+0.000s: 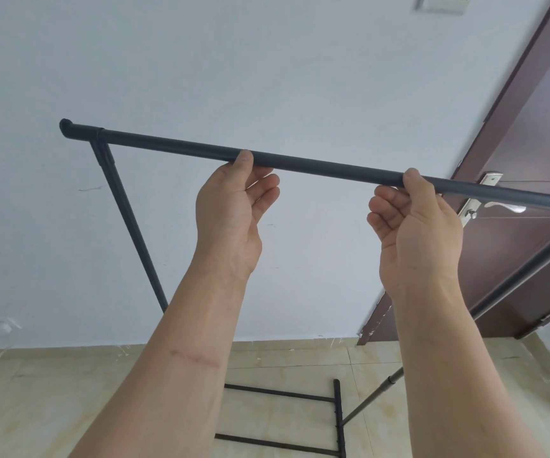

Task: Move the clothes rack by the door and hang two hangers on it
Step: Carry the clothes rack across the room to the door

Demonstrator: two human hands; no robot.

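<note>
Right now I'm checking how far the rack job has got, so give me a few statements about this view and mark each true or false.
1. Both hands touch the rack's top bar. True: the left hand and the right hand each have a thumb on it.
2. Two hangers already hang on the bar. False: no hangers are in view.
3. A dark brown door stands to the right of the rack. True.
4. The rack is white. False: its bar and its upright are black.
5. The floor is carpeted. False: it is beige tile.
</note>
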